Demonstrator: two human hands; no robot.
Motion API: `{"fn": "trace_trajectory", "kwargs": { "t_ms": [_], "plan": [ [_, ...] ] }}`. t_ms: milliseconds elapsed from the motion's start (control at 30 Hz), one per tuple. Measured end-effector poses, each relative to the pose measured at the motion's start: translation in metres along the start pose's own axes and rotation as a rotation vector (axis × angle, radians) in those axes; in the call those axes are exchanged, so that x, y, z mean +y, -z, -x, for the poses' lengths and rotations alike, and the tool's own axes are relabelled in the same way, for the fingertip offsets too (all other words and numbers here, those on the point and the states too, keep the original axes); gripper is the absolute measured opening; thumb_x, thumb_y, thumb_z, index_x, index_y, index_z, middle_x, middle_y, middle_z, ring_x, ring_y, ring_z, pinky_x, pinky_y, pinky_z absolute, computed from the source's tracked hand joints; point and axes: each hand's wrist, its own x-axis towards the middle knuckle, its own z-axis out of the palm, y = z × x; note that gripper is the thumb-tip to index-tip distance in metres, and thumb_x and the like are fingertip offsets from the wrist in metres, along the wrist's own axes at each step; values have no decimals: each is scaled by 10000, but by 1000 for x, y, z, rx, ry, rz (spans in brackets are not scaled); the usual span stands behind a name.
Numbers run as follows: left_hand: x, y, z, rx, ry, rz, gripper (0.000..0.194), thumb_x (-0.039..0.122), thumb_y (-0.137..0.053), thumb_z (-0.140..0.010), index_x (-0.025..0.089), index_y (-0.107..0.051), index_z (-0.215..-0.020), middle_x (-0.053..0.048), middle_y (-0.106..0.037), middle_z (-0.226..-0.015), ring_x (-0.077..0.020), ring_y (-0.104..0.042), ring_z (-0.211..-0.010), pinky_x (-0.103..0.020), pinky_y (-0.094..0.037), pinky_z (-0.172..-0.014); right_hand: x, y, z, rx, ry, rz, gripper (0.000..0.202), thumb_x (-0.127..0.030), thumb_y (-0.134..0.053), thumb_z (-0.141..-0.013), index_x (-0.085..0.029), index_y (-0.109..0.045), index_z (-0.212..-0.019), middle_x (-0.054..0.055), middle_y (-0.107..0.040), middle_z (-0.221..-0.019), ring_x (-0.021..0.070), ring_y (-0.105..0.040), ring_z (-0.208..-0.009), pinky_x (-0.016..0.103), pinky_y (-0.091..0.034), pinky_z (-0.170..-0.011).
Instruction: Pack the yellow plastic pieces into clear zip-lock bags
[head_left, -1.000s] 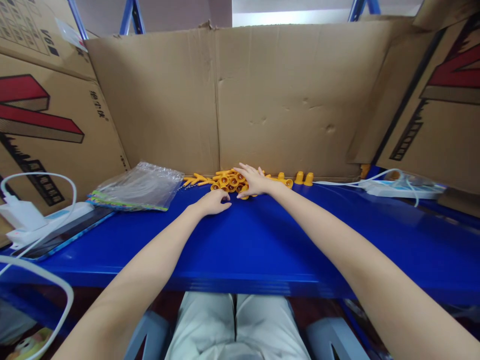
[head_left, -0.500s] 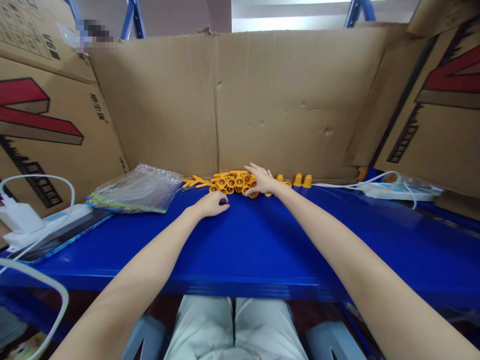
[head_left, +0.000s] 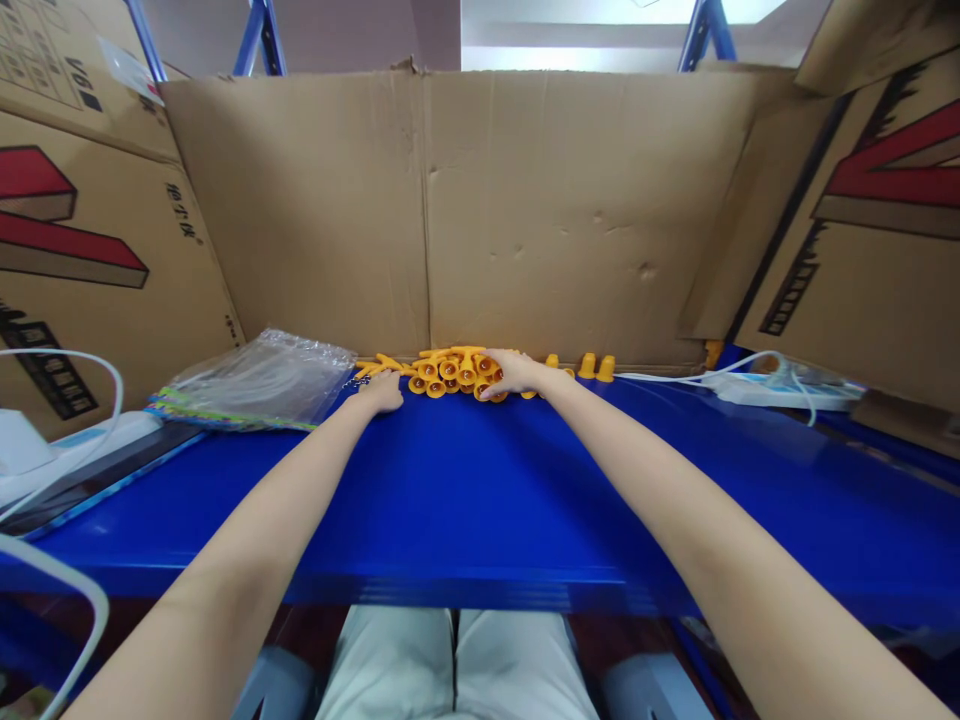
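Several small yellow plastic cups [head_left: 448, 371] lie on their sides in a stacked pile against the cardboard, many with their open ends facing me. My right hand [head_left: 517, 371] curls round the right end of this pile, thumb low and fingers above, with cups between them. At the left end, my left hand [head_left: 385, 392] rests beside some branching yellow plastic pieces [head_left: 380, 364]. Its fingers are mostly hidden, so whether it grips one cannot be made out. Two yellow cups [head_left: 597, 368] stand upside down to the right of my right hand.
A blue table [head_left: 480, 500] lies under everything, with a tall cardboard wall [head_left: 570, 210] behind. Clear plastic bags [head_left: 259, 380] are stacked on the left, near a dark flat device [head_left: 112, 475] and white cable. On the right sits a white power strip [head_left: 780, 388].
My left hand has moved left, from in front of the pile to the branching pieces. My right hand has lowered, its fingers now curled round the cups at the pile's right end.
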Motion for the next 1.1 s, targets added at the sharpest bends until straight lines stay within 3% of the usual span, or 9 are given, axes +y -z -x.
{"fn": "trace_trajectory", "kwargs": {
  "t_ms": [167,333,467,567,633,767,900,1100],
  "plan": [
    [-7,0,-15,-61,18,-6,503,184,-449,-799,150,-487,-1299,-172,-434,-1407,-320,-396,-1292,-468,-343,-1008,-6,-3,3,-10,-5,15,891,-448,-765,-621,-254,-371,-1396,133,-475,-1380,324,-413,-1287,526,-236,-1075],
    [-8,2,-27,0,43,5,455,231,-514,-801,133,-532,-1245,-221,-506,-1322,-367,-451,-1228,-523,-366,-958,1,10,11,9,28,-15,913,-475,-753,-630,-228,-353,-1413,132,-426,-1420,309,-382,-1312,497,-250,-1087],
    [-7,3,-37,18,62,-47,369,218,-507,-795,167,-616,-1144,-191,-587,-1232,-347,-504,-1175,-489,-387,-942,37,39,20,131,18,-54,733,-418,-656,-757,-160,-396,-1392,146,-398,-1436,263,-392,-1313,400,-322,-1078],
    [-7,4,-42,8,88,-63,294,226,-524,-785,183,-676,-1033,-174,-631,-1169,-331,-541,-1130,-439,-398,-929,78,54,28,230,-109,-10,597,-344,-614,-798,-159,-462,-1345,139,-488,-1367,267,-469,-1253,417,-397,-1021],
    [-8,5,-44,2,94,-53,277,213,-544,-767,193,-689,-1002,-159,-640,-1162,-325,-550,-1119,-423,-401,-919,105,57,34,226,-222,30,546,-306,-600,-803,-120,-501,-1308,155,-535,-1315,275,-515,-1206,413,-424,-991],
    [-13,14,-46,38,85,-4,288,205,-566,-752,204,-682,-1015,-143,-634,-1183,-319,-561,-1102,-413,-411,-889,139,42,43,135,-381,64,441,-232,-596,-793,-77,-589,-1206,158,-607,-1223,253,-586,-1115,337,-447,-955],
    [-17,32,-46,87,47,-27,272,277,-660,-702,227,-682,-968,-120,-669,-1108,-314,-571,-1074,-395,-393,-887,151,20,43,61,-500,65,393,-191,-584,-788,-97,-628,-1167,135,-633,-1188,228,-598,-1094,273,-443,-934],
    [-22,66,-38,191,-95,-86,129,217,-604,-742,203,-663,-855,-116,-662,-1038,-319,-542,-1093,-480,-274,-978,158,-6,33,84,-623,34,443,-224,-561,-811,-133,-586,-1244,155,-584,-1246,271,-556,-1146,355,-424,-966]
  ]
}}
